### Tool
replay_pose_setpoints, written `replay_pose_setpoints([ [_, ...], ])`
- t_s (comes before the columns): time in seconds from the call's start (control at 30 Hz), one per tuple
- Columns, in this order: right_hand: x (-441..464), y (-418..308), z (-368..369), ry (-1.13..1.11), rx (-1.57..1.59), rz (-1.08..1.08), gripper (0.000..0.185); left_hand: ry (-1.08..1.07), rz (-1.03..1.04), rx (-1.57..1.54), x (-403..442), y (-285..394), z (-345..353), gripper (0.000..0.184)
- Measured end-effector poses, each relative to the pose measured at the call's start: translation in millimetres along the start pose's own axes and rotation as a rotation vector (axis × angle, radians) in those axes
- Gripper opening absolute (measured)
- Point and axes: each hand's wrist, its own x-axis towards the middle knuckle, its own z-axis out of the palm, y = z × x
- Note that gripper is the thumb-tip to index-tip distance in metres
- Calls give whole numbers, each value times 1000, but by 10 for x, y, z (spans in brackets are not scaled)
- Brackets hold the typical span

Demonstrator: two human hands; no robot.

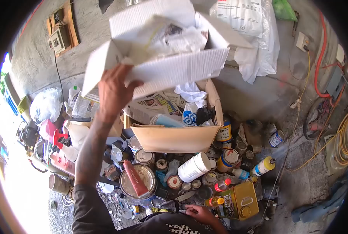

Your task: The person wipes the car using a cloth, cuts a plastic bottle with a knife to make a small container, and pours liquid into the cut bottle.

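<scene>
My left hand (pixel 117 87) grips the near left edge of a white corrugated cardboard box (pixel 178 70), thumb outside the wall. The box is tilted, its flaps are up, and it holds crumpled paper and clear plastic (pixel 185 41). Beneath it stands a brown cardboard box (pixel 174 139) with newspapers (pixel 154 103), a white cloth (pixel 191 93) and a light blue item (pixel 170 121) inside. Low in front of my body, my right hand (pixel 199 213) has loosely bent fingers, with nothing visible in them. Close to it are a bottle with an orange cap (pixel 214 201) and a yellow metal can (pixel 240 201).
Paint cans (pixel 144 157), a white tub (pixel 194 167), a red tube (pixel 135 178) on a large lid and a yellow spray can (pixel 263 166) crowd the floor. Plastic-wrapped packs (pixel 244 23) hang at the wall. A red hose (pixel 319 58) and cables run at right.
</scene>
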Motion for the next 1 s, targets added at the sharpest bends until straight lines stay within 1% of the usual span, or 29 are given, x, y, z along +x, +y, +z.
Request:
replay_pose_setpoints([
  [0.07, -95, -556, -178, 33, 103, -141, 40, 31, 21, 46, 167, -54, -189, 43],
  [0.13, -53, -1065, -423, 166, 13, -439, 29, 66, -9, 78, 232, -27, -376, 44],
  [0.2, -6, -1659, -737, 342, -174, -559, 26, 119, -43, 62, 266, 1, -516, 45],
  [0.27, 192, -2101, -1002, 517, -323, -777, 26, 146, -65, 76, 231, 4, -621, 46],
  [0.33, 442, -2524, -1259, 649, -389, -795, 25, 183, -98, 56, 182, 59, -714, 46],
  [0.37, 619, -2733, -1397, 674, -352, -811, 25, 215, -130, 41, 164, 80, -764, 47],
  [0.4, 845, -2918, -1557, 698, -317, -827, 25, 223, -112, 34, 155, 85, -820, 48],
  [0.47, 1711, -3060, -1992, 816, -386, -824, 27, 251, -153, 20, 149, 135, -934, 47],
  [0.5, 2058, -3186, -2105, 881, -522, -708, 28, 266, -174, -1, 133, 163, -980, 46],
  [0.53, 2536, -3125, -2292, 933, -682, -726, 26, 263, -197, 12, 128, 172, -1038, 46],
  [0.6, 3318, -2894, -2650, 981, -1099, -538, 28, 269, -214, 22, 114, 182, -1138, 46],
  [0.63, 3397, -2833, -2705, 992, -1105, -546, 28, 276, -234, 32, 96, 175, -1194, 46],
  [0.67, 3416, -2819, -2743, 841, -1217, -315, 29, 257, -210, 42, 59, 136, -1267, 50],
  [0.7, 3465, -2851, -2835, 682, -1322, -82, 30, 284, -222, 46, 47, 113, -1332, 50],
  [0.73, 3530, -2913, -2946, 682, -1351, -93, 30, 277, -216, 69, 11, 103, -1405, 50],
  [0.8, 3682, -2855, -3210, 876, -1062, -217, 30, 260, -214, 93, -49, 107, -1504, 49],
  [0.83, 3728, -2960, -3426, 887, -957, -310, 32, 255, -223, 85, -39, 86, -1522, 49],
  [0.87, 3662, -3037, -3582, 974, -669, -527, 29, 260, -203, 113, -28, 56, -1538, 48],
  [0.9, 3226, -3294, -3502, 1030, -660, -640, 27, 273, -179, 141, -16, 33, -1554, 48],
  [0.93, 3069, -3431, -3705, 879, -381, -723, 31, 267, -224, 85, -5, 20, -1541, 49],
  [0.97, 2593, -3669, -3534, 708, 34, -658, 33, 290, -223, 69, 14, 19, -1514, 49],
  [1.0, 2249, -3781, -3558, 642, 116, -647, 36, 280, -224, 71, 42, 32, -1466, 48],
])
